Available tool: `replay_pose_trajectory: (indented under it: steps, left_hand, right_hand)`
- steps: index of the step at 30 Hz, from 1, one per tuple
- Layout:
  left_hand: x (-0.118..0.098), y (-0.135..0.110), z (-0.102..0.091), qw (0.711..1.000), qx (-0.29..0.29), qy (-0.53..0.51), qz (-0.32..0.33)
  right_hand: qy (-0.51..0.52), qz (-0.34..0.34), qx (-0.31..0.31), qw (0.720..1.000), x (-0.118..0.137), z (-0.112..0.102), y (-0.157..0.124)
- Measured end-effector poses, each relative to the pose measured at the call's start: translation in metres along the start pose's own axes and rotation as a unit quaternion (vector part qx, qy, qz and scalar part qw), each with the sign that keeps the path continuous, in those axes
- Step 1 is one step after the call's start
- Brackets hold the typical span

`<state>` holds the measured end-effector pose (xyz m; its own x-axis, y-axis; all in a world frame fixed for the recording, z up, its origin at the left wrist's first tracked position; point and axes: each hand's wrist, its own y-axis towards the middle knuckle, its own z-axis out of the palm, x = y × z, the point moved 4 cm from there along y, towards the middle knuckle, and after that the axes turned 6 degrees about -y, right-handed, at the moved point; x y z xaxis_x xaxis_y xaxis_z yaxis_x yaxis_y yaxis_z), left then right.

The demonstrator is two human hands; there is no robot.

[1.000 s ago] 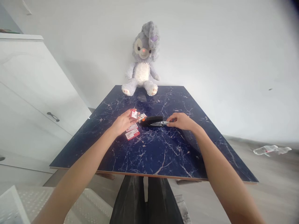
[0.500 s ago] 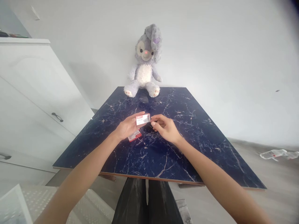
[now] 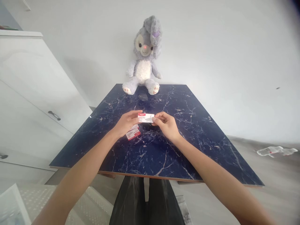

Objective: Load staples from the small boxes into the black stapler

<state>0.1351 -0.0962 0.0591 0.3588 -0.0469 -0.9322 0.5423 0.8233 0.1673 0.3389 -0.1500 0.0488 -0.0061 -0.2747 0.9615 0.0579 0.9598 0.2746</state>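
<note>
A small red-and-white box (image 3: 145,118) is held level above the middle of the table, its printed side towards me. My left hand (image 3: 126,122) grips its left end between thumb and fingers. At the right end, the thumb and fingers of my right hand (image 3: 166,125) pinch the box too. Below my left hand, more red-and-white boxes (image 3: 133,134) lie on the table, partly hidden by that hand; the print is too small to read.
The dark blue marbled table (image 3: 150,156) meets a pale wall. At its far edge sits a grey plush rabbit (image 3: 143,59). A white cabinet (image 3: 28,93) stands on the left. Clear plastic bottles (image 3: 273,151) lie on the floor at right.
My right hand has closed on the right end of the box, which was in my left hand alone. The box has turned so its printed face shows more squarely. The view has shifted slightly.
</note>
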Motion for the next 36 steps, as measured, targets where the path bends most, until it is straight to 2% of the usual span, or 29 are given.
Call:
replay_pose_trajectory:
  steps: [5,9,17,19,21,23,24,27,29,31,33,36]
  left_hand:
    - [0.004,0.002,-0.003,0.998,-0.024,-0.033,-0.037]
    - [0.009,0.003,-0.008,0.999,-0.027,0.001,-0.044]
    - [0.016,0.004,-0.007,0.997,-0.029,0.063,-0.043]
    - [0.014,0.006,-0.009,0.996,-0.048,0.074,-0.030]
    - [0.010,0.008,-0.017,0.989,-0.093,0.113,0.002]
    - [0.001,0.010,-0.032,0.961,-0.164,0.216,0.049]
    - [-0.003,0.010,-0.040,0.934,-0.198,0.289,0.066]
    - [-0.011,0.010,-0.060,0.826,-0.235,0.506,0.077]
    - [-0.012,0.010,-0.064,0.770,-0.222,0.592,0.086]
    - [-0.011,0.010,-0.058,0.752,-0.191,0.620,0.115]
    - [-0.006,0.009,-0.044,0.773,-0.133,0.605,0.137]
    - [0.003,0.009,-0.019,0.814,-0.031,0.560,0.151]
  right_hand:
    - [0.056,0.044,0.011,0.997,-0.006,0.000,0.002]
    - [0.044,0.016,0.011,0.999,-0.006,0.001,0.002]
    - [-0.084,-0.058,0.019,0.995,0.010,0.001,-0.005]
    - [-0.135,-0.084,0.016,0.987,0.018,0.000,-0.006]
    - [-0.212,-0.090,-0.015,0.973,0.025,-0.008,-0.005]
    - [-0.316,-0.072,-0.069,0.944,0.029,-0.023,-0.001]
    - [-0.373,-0.056,-0.093,0.922,0.030,-0.033,0.001]
    - [-0.532,0.017,-0.110,0.840,0.026,-0.062,0.012]
    - [-0.594,0.091,-0.089,0.794,0.018,-0.080,0.018]
    - [-0.618,0.148,-0.061,0.770,0.010,-0.090,0.021]
    - [-0.617,0.163,-0.030,0.770,0.005,-0.092,0.023]
    - [-0.598,0.142,-0.008,0.789,0.003,-0.086,0.024]
